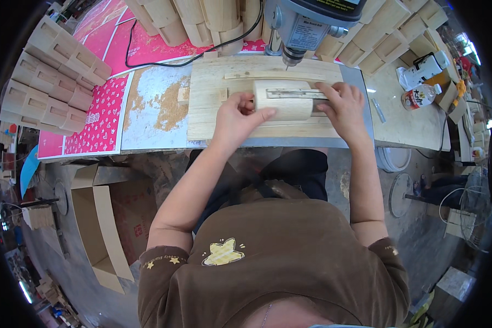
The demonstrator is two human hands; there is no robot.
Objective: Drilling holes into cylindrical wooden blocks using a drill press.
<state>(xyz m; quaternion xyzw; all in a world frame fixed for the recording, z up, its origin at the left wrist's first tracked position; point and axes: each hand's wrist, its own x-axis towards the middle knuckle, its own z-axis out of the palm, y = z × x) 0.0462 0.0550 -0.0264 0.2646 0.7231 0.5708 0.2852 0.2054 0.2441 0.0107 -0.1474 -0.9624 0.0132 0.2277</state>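
A pale wooden cylinder lies sideways on a wooden board below the drill press. My left hand grips its left end, thumb along the near side and fingers curled behind the end. Along the top of the cylinder runs a narrow slotted strip, metallic in look. My right hand is closed around the cylinder's right end, where a darker grey part shows between thumb and fingers. The drill press stands just beyond, its chuck above the far side of the board.
Stacked slotted wooden cylinders stand at the left, with more at the back. A black cable crosses the table. Sawdust lies left of the board. At the right are a plastic bottle and a small clear tube. An open carton sits on the floor.
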